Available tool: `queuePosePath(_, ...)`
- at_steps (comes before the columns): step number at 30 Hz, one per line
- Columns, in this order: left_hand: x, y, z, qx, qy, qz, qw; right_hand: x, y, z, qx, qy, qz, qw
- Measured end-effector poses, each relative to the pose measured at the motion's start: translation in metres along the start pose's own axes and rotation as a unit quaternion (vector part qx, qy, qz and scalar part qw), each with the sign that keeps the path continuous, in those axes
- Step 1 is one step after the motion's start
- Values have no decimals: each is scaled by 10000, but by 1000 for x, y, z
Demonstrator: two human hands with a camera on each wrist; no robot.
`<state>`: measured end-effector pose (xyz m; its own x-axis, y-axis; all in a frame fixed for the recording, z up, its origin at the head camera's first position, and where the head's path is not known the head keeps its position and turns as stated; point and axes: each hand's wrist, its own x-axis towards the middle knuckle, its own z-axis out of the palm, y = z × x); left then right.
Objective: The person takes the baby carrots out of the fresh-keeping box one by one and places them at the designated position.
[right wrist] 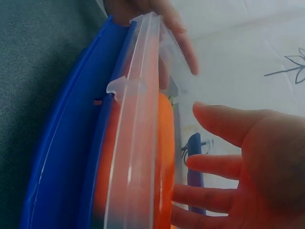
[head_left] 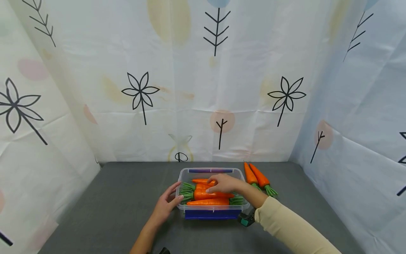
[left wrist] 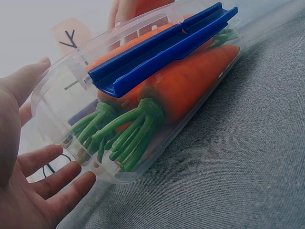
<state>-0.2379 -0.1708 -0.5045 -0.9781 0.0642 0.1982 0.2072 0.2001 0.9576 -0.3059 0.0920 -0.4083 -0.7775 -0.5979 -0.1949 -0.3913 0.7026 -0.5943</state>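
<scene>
A clear plastic box [head_left: 213,207] with blue clip flaps [left wrist: 157,57] stands on the table, lidless, several orange carrots with green tops lying inside, such as the front carrot [head_left: 207,202]. My left hand [head_left: 165,204] is at the box's left end, fingers spread and loosely bent around its corner; in the left wrist view they touch or nearly touch the wall. Over the carrots reaches my right hand [head_left: 226,184], thumb and fingers apart. The right wrist view shows that hand [right wrist: 243,167] gripping nothing; whether its lower fingertips touch a carrot [right wrist: 166,152] is unclear.
Two more carrots [head_left: 260,176] lie on the grey table [head_left: 133,197] just right of the box, behind my right forearm. A patterned white curtain [head_left: 177,116] encloses the back and both sides. A dark wrist device [head_left: 246,218] hangs beneath my right wrist near the box's front corner.
</scene>
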Motion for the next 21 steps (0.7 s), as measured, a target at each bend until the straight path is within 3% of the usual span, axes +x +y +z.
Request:
queuePosePath(6,1,-1,0,0,10,30,10000,2,-4,4,-197,-129,1,9997)
queuePosePath(11,1,-2,0,-8,23,64,10000,2,-6,8,70,-249,-40,9997)
queuePosePath(21,2,-1,0,80,26,40,10000,-6,-8,2,0,-96,-311,9995)
